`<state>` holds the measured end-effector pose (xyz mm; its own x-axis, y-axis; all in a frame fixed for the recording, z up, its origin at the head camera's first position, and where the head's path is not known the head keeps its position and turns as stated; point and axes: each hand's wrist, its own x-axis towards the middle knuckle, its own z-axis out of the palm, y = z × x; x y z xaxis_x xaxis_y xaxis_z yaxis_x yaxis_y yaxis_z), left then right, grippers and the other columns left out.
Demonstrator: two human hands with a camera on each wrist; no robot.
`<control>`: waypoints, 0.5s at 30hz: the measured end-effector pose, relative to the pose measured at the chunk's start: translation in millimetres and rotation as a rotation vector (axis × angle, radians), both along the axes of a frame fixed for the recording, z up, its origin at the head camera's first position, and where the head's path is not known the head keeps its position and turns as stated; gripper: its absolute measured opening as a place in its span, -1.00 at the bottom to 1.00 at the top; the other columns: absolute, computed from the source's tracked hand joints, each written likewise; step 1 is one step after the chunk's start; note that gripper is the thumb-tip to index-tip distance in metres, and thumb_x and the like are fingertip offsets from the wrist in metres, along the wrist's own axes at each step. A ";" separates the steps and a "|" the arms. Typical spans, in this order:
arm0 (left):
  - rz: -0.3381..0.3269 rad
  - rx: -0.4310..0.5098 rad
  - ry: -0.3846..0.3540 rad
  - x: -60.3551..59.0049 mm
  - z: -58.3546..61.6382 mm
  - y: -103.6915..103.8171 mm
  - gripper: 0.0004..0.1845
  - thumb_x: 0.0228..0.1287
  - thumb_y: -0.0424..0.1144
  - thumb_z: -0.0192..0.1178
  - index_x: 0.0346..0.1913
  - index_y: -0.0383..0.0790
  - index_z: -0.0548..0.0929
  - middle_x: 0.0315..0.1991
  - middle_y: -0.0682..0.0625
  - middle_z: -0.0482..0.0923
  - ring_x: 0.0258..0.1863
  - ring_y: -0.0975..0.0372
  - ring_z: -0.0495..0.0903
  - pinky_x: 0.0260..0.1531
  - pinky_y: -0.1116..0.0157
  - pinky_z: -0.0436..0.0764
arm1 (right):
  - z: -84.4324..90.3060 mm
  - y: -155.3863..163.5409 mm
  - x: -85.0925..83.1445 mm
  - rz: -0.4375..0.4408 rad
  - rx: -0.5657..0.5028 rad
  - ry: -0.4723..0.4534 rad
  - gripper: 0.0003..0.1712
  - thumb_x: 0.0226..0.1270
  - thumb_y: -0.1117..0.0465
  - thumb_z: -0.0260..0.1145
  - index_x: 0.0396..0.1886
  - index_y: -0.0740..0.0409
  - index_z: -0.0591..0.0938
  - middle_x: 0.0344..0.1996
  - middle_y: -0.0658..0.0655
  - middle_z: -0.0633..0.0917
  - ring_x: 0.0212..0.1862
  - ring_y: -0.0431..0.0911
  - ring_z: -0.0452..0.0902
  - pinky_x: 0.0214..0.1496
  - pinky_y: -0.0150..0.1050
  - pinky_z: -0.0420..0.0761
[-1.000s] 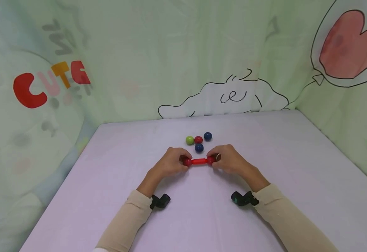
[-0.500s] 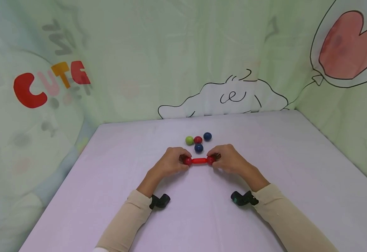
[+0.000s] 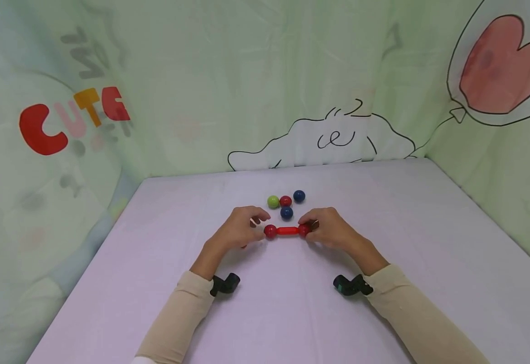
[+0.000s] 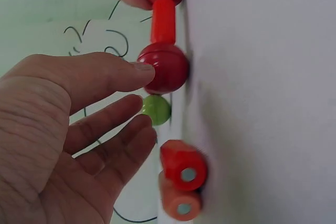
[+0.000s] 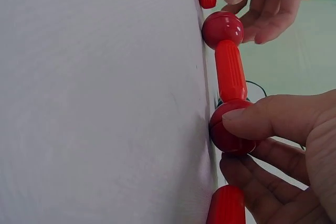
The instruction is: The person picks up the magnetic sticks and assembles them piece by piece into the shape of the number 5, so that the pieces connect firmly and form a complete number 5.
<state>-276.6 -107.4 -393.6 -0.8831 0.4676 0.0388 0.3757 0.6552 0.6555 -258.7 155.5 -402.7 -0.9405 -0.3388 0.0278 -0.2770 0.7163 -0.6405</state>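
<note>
Red rod (image 3: 286, 231) with a red ball on each end lies on the desk (image 3: 383, 242), just nearer to me than the cluster of loose balls. My right hand (image 3: 330, 231) grips the right end ball (image 3: 304, 230), thumb curled over it and the fingers (image 5: 252, 179) tucked under. My left hand (image 3: 239, 230) sits just left of the rod's left end ball (image 3: 270, 231); its fingers (image 4: 113, 74) are relaxed and spread, with the thumb tip right at the ball, though I cannot tell whether it touches; they hold nothing.

Just beyond the rod sits a blue ball (image 3: 286, 213), and beyond that a green ball (image 3: 273, 201), a small red ball (image 3: 285, 201) and another blue ball (image 3: 299, 196) in a row. In the left wrist view two short rods, one red (image 4: 182, 165) and one orange (image 4: 179, 204), lie on the desk on the far side of my palm from the joined rod. The right wrist view shows one more red rod (image 5: 227, 205) beneath my right hand, past the gripped ball
</note>
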 end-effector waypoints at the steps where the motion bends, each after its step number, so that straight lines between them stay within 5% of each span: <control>1: 0.004 -0.002 -0.002 -0.2 2.2 -1.9 -0.59 0.17 -0.39 0.39 0.11 -0.19 0.69 0.02 -0.04 0.67 -0.01 0.11 0.58 -0.02 0.18 0.64 | 0.1 0.1 -0.2 0.001 -0.001 0.000 -0.57 0.16 0.43 0.47 0.08 0.25 0.71 -0.05 0.20 0.71 0.00 0.08 0.61 0.09 -0.03 0.68; 7: 0.031 -0.063 0.007 -1.2 11.3 -14.7 -0.59 0.22 -0.33 0.39 0.15 -0.19 0.67 0.06 -0.07 0.65 0.07 0.04 0.55 -0.03 0.15 0.62 | 1.5 0.3 0.1 0.000 -0.015 -0.013 -0.56 0.17 0.44 0.47 0.09 0.25 0.70 -0.04 0.20 0.71 0.01 0.09 0.63 0.08 -0.03 0.69; 15: 0.077 -0.144 -0.024 0.4 20.0 -28.2 -0.62 0.20 -0.30 0.39 0.10 -0.18 0.69 -0.04 -0.09 0.64 -0.06 0.07 0.56 -0.08 0.14 0.59 | 0.3 1.4 2.5 0.000 -0.027 -0.033 -0.55 0.19 0.42 0.47 0.11 0.24 0.69 -0.01 0.20 0.70 0.03 0.10 0.63 0.10 -0.03 0.68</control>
